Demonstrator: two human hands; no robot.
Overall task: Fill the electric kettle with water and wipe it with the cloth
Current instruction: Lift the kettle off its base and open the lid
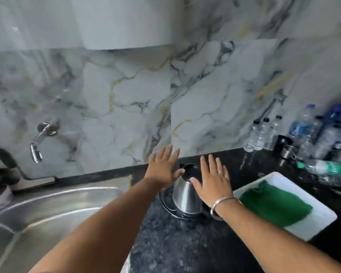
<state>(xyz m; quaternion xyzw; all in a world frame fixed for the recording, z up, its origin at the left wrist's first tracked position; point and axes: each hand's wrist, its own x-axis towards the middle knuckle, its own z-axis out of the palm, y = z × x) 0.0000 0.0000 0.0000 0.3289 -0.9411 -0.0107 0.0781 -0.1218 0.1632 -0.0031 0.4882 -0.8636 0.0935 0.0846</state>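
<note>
Steel electric kettle stands upright on its round black base, on the dark speckled counter, between the sink and the tray. Its black top shows between the two hands; lid position cannot be told.

Left hand: flat, fingers spread apart, palm down, above and left of the kettle top. Thumb tip lies at the rim; contact cannot be confirmed. Nothing gripped.

Right hand: flat, fingers apart, over the kettle's right shoulder, thumb against the steel wall. Nothing gripped. Ring on one finger, metal bangle at the wrist.

Green cloth lies flat in a white tray just right of the kettle, untouched.

Steel sink on the left; wall tap above it, no water seen running. Clear plastic bottles stand at the back right against the marble wall; one lies on its side.
</note>
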